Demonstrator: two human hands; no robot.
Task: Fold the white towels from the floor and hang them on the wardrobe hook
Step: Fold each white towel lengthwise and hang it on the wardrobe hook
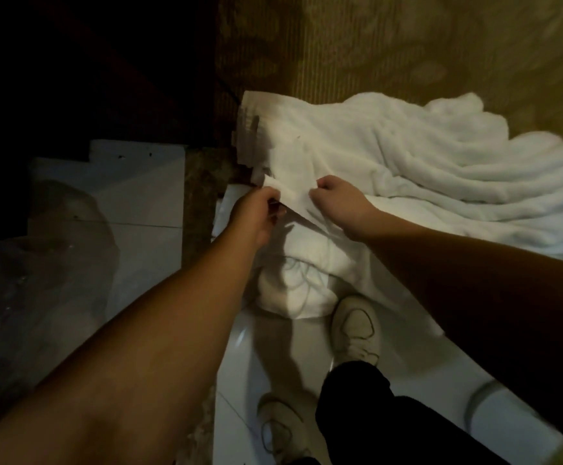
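Note:
A heap of white towels (407, 169) lies crumpled on the floor, spread from the middle to the right edge. My left hand (256, 213) pinches a corner of one white towel (290, 196) at the heap's near left side. My right hand (340, 206) grips the same edge a short way to the right, so a small strip of cloth is stretched between both hands. A bunched part of the towel (293, 286) hangs down below my hands. No wardrobe hook is in view.
Patterned brown carpet (374, 45) lies beyond the heap. Glossy white floor tiles (139, 203) are on the left and under my feet. My two pale sneakers (357, 330) stand just below the towels. The upper left is dark.

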